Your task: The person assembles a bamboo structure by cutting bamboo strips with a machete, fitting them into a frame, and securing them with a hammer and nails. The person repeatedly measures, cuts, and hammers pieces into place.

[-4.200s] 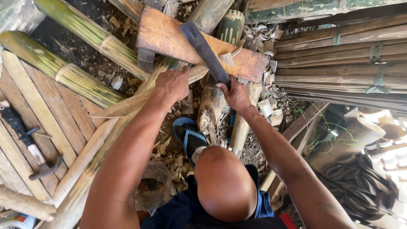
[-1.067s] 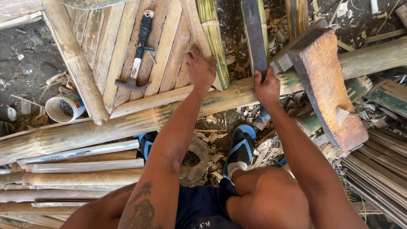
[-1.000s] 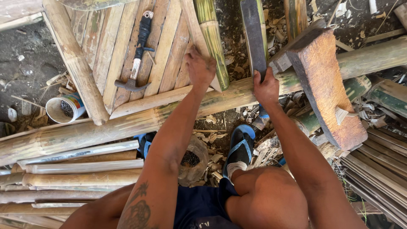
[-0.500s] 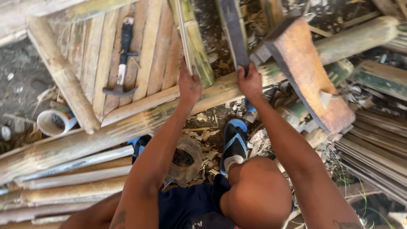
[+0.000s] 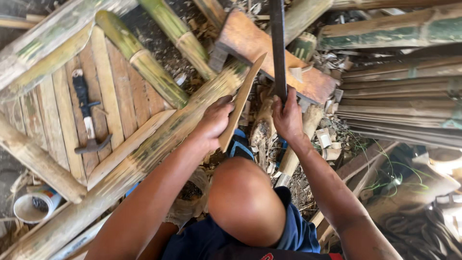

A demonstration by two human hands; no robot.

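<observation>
My left hand (image 5: 214, 120) grips a flat split bamboo strip (image 5: 243, 96) that angles up toward a wooden chopping block (image 5: 255, 48). Beside it, my right hand (image 5: 288, 118) holds the handle of a long dark machete (image 5: 277, 45), blade pointing away over the block. A long thick bamboo pole (image 5: 144, 159) runs diagonally under my left arm. My bent knee (image 5: 243, 200) fills the lower middle, with a blue sandal (image 5: 239, 147) just beyond it.
A hammer (image 5: 87, 115) lies on a panel of flat bamboo slats (image 5: 110, 96) at left. Green bamboo poles (image 5: 149, 67) cross the top. Stacked split strips (image 5: 404, 101) lie at right. A small round tin (image 5: 33, 207) sits at lower left. Chips and offcuts litter the ground.
The view has swung round. My left hand now grips a separate flat strip instead of resting on the pole, and the machete stands upright over the block.
</observation>
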